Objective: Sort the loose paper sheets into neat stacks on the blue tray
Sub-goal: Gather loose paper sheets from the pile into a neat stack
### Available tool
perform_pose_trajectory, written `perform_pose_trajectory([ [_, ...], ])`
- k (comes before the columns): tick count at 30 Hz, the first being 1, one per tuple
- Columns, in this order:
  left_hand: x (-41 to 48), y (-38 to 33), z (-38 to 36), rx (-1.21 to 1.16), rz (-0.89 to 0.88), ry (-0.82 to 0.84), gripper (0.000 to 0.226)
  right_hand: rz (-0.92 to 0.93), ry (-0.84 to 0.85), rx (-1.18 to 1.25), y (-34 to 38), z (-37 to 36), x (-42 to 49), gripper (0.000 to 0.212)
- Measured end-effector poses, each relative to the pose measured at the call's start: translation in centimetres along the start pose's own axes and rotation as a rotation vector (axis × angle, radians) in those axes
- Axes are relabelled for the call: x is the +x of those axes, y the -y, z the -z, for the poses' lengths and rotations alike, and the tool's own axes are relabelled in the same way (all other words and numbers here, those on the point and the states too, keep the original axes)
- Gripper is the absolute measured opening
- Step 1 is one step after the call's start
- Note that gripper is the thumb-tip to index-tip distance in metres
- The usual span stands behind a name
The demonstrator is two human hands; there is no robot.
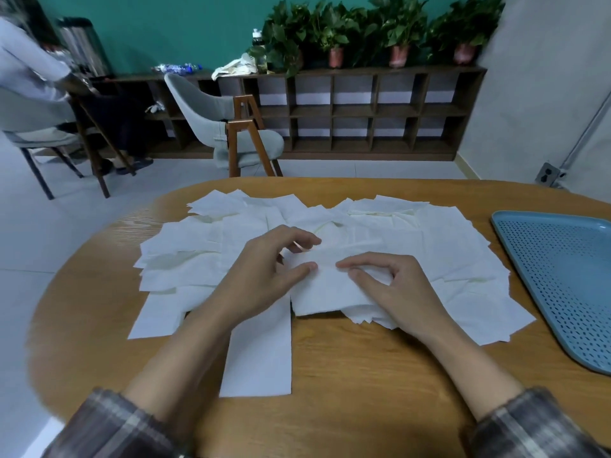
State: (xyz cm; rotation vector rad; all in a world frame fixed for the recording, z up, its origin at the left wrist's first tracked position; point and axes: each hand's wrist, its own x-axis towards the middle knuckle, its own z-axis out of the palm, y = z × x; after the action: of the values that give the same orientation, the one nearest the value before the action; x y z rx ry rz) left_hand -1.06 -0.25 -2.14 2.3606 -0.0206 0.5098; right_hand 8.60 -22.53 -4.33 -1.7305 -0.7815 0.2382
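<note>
Several white paper sheets (413, 233) lie scattered and overlapping across the middle of the round wooden table (347, 365). A small uneven pile of sheets (327, 292) sits at the front of the spread. My left hand (264, 276) holds the pile's left edge, thumb on top and fingers curled over the sheet. My right hand (393, 285) rests on the pile's right part, with curled fingertips pressing into the paper. The blue perforated tray (562, 276) stands at the table's right side with nothing on it.
One long sheet (258, 358) lies toward the table's front edge, between my forearms. Beyond the table stand a grey chair (211, 117), a low wooden shelf (363, 110) with potted plants, and a seated person (29, 81) at the far left.
</note>
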Motion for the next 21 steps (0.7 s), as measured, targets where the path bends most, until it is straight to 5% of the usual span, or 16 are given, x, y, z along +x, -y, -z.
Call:
perform_pose_trajectory([
  [12,-5.1,1.4,3.1,0.117,0.08,0.523,0.05,0.049,-0.114,0.038,-0.8,0.5,0.1,0.025],
  [21,-4.4,0.3,2.1,0.237,0.098,0.495,0.008,0.032,-0.097,0.035,-0.8,0.5,0.0,0.022],
])
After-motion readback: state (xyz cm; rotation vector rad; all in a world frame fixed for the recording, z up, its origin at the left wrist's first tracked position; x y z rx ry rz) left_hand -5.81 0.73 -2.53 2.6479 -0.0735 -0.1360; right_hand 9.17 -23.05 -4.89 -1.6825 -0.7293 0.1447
